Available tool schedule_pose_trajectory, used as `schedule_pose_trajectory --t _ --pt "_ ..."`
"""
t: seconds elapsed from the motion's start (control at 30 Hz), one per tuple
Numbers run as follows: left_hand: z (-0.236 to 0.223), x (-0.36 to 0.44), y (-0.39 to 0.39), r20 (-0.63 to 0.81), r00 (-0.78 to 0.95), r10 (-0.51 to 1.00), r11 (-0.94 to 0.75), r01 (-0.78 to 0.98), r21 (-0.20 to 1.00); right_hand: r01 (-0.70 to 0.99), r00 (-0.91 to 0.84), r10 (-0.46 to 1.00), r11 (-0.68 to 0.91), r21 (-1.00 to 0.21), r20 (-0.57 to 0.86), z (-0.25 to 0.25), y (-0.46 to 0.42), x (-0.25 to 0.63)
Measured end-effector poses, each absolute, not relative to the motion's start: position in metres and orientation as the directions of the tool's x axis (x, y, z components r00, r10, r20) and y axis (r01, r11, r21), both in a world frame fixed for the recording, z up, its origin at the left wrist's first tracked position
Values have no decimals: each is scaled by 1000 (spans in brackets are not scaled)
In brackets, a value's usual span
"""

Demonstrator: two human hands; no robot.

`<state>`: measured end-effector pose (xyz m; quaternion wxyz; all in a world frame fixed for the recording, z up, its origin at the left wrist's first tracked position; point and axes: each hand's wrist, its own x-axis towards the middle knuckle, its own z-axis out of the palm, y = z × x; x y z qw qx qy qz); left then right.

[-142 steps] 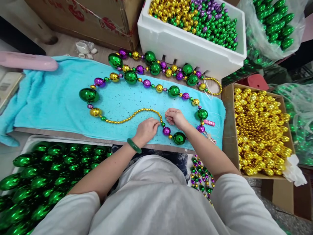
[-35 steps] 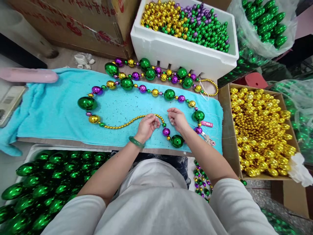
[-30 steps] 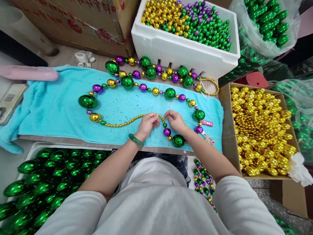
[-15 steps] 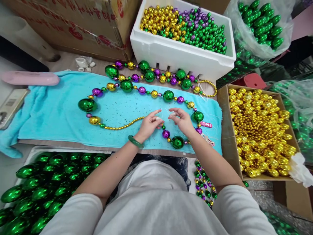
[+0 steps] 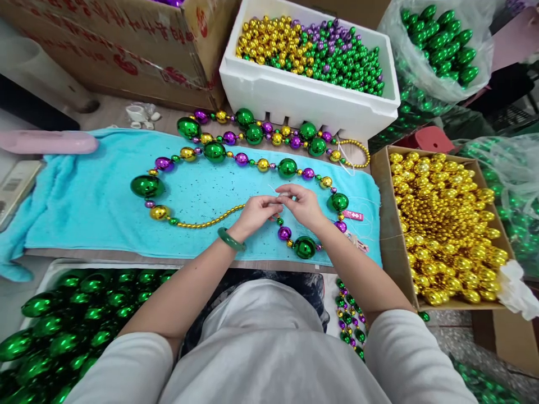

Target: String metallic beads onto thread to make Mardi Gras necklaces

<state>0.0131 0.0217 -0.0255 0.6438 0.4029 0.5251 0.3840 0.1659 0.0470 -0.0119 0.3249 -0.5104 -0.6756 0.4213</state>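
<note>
A bead necklace [image 5: 287, 168] of green, purple and gold beads lies in a loop on the turquoise towel [image 5: 210, 188], with a run of small gold beads [image 5: 206, 223] leading under my left hand [image 5: 256, 214]. That hand is closed in a pinch on the string at the necklace's ends. Touching it fingertip to fingertip, my right hand [image 5: 302, 203] pinches the same thin clear string. A short tail of string [image 5: 272, 189] sticks up past the fingers. The exact crossing of the strands is hidden by my fingertips. A green bangle [image 5: 231, 239] circles my left wrist.
Beyond the towel lies a second necklace [image 5: 254, 134], before a white foam box [image 5: 309, 95] of small beads. A carton [image 5: 400, 241] of gold beads stands right, a tray of large green beads [image 5: 67, 314] at left. A pink tag [image 5: 352, 215] lies near my right forearm.
My hands have come together; half a second ago they were apart with fingers spread, string between them. Now both pinch at one spot. The view has shifted slightly; the necklace keeps its shape.
</note>
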Motion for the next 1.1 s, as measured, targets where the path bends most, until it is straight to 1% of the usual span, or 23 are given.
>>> schedule_pose_trajectory --t 0.1,0.2,0.33,0.37,0.43,0.53,0.6,0.67,0.73,0.83,0.9,0.97,1.03,1.1 --pt "-27 11 22 -396 160 904 415 -111 903 411 -281 960 128 -903 9 -16 47 159" --pt "-28 11 22 -429 180 885 456 -153 877 392 -311 950 99 -915 -31 -15 44 154" --pt "-27 11 24 -431 189 883 461 -168 871 370 -313 949 98 -924 -25 -9 47 158" --pt "-27 10 24 -426 197 883 458 -165 873 371 -319 947 85 -925 -41 -8 50 161" --pt "-26 9 24 -415 219 883 453 -163 877 402 -373 918 30 -915 -134 -7 55 168" --pt "-28 6 23 -406 237 883 449 -171 877 525 -454 828 -50 -850 -329 -8 60 177" --pt "-29 6 22 -415 231 880 457 -177 872 595 -431 815 -67 -801 -388 -7 59 179" --pt "-30 6 22 -431 213 877 468 -179 865 649 -387 843 -38 -760 -373 -4 53 178" --pt "-30 7 22 -447 186 875 477 -182 860 707 -369 872 40 -706 -321 1 44 176" --pt "-31 8 23 -451 154 879 474 -178 862 787 -388 883 167 -594 -264 10 28 173" --pt "-31 8 23 -431 154 889 452 -143 881 792 -432 868 237 -563 -243 13 21 173" --pt "-33 6 22 -382 160 910 395 -60 917 768 -467 847 247 -591 -254 12 20 175" --pt "-34 4 19 -281 167 945 274 64 960 747 -431 861 172 -642 -272 8 27 179" --pt "-35 1 16 -136 172 976 97 219 971 711 -327 897 27 -702 -297 2 39 181"
